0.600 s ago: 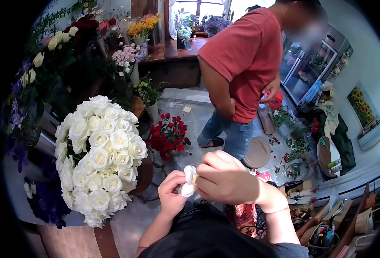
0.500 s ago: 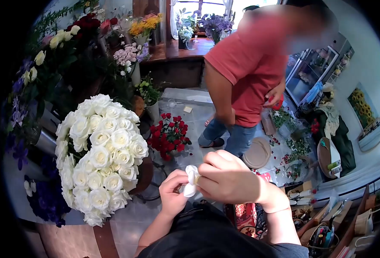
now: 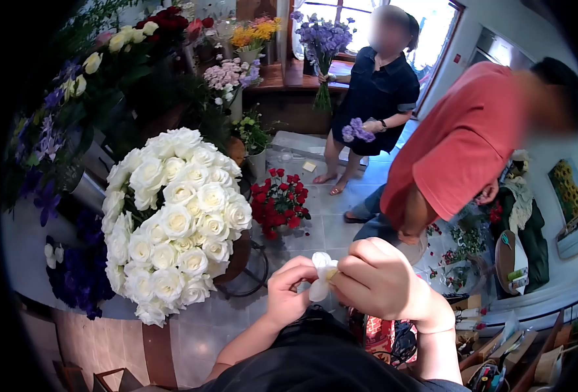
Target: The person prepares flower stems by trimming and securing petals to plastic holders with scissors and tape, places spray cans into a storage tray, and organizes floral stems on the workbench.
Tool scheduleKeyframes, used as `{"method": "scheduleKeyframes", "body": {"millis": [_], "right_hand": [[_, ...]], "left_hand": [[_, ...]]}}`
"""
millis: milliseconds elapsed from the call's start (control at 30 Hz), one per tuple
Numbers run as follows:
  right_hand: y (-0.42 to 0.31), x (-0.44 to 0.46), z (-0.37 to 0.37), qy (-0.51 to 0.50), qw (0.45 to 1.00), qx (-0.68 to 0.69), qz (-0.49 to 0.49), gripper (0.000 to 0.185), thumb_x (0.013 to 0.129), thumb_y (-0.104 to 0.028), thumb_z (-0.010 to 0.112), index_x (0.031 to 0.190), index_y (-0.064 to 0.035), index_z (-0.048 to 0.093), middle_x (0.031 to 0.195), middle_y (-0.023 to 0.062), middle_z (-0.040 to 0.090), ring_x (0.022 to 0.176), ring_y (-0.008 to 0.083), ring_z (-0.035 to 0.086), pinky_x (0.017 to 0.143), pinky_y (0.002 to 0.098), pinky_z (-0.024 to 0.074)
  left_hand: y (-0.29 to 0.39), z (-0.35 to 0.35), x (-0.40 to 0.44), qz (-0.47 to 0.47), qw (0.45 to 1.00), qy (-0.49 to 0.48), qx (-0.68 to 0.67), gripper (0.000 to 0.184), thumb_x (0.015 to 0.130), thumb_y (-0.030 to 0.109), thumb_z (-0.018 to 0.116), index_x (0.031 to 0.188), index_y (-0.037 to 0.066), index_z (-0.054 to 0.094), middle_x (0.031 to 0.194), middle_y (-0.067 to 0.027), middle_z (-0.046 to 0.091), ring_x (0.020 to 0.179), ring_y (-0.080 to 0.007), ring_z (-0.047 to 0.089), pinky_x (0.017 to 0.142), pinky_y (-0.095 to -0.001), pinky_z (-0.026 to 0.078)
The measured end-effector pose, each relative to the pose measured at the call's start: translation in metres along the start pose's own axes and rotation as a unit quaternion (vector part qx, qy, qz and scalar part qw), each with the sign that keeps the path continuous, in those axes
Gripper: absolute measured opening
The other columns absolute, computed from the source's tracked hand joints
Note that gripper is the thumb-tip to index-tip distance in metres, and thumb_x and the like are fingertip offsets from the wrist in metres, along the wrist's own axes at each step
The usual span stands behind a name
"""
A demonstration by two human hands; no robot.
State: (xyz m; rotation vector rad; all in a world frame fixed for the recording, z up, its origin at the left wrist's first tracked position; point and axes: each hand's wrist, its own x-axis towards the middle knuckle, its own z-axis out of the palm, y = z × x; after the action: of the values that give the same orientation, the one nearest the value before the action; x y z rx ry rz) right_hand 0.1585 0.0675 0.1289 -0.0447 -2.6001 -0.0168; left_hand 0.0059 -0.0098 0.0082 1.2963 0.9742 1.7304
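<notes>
On my cam, L hand [image 3: 290,295] pinches white petals [image 3: 319,291]; R hand [image 3: 383,281] is curled, fingertips gripping them opp. side. White roses [image 3: 176,222], off L, look mostly massed, w/ a dark gap; held petals are apart, unplaced.

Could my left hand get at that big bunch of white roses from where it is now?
Probably yes: the white roses stand just to the left of your left hand, with nothing visible blocking the way. Its fingers are pinching white petals, though.
</notes>
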Motion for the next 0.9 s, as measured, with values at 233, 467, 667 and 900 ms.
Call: {"method": "scheduleKeyframes", "body": {"millis": [233,467,667,900], "right_hand": [[-0.015,0.007,-0.006,-0.015,0.996,-0.081,-0.019,0.019,0.055,-0.013,0.064,0.068,-0.0034,0.055,0.067,0.0038,0.043,0.064,0.0187,0.046,0.055,0.0291,0.0397],[-0.055,0.012,0.007,-0.024,0.992,-0.126,0.015,0.02,0.055,-0.017,0.055,0.068,-0.0024,0.055,0.068,0.0049,0.045,0.062,0.0169,0.044,0.055,0.0267,0.0375],[-0.104,0.004,0.015,-0.025,0.994,-0.109,0.011,0.024,0.059,-0.009,0.062,0.08,0.002,0.059,0.084,0.011,0.054,0.074,0.0207,0.049,0.056,0.0294,0.0439],[-0.161,-0.01,0.004,-0.022,0.988,-0.121,-0.099,0.028,0.057,-0.012,0.062,0.082,0.0024,0.058,0.077,0.0093,0.054,0.07,0.0197,0.051,0.055,0.028,0.0437]], "left_hand": [[0.006,-0.002,-0.007,-0.002,0.998,-0.013,-0.059,0.022,0.071,-0.003,0.067,0.092,-0.004,0.059,0.086,-0.0072,0.054,0.078,-0.0124,0.054,0.069,-0.0232,0.046],[0.013,-0.015,-0.035,-0.071,0.988,-0.011,-0.137,0.02,0.073,-0.002,0.068,0.09,-0.004,0.057,0.091,-0.0065,0.053,0.081,-0.0124,0.054,0.072,-0.0242,0.047],[0.016,-0.022,-0.07,-0.077,0.979,-0.042,-0.185,0.02,0.073,-0.003,0.068,0.089,-0.004,0.057,0.095,-0.0082,0.054,0.085,-0.0136,0.054,0.075,-0.0242,0.046],[0.054,-0.012,-0.13,-0.079,0.981,-0.007,-0.176,0.023,0.069,-0.005,0.067,0.091,-0.005,0.06,0.095,-0.0081,0.057,0.083,-0.013,0.055,0.073,-0.025,0.044]]}}
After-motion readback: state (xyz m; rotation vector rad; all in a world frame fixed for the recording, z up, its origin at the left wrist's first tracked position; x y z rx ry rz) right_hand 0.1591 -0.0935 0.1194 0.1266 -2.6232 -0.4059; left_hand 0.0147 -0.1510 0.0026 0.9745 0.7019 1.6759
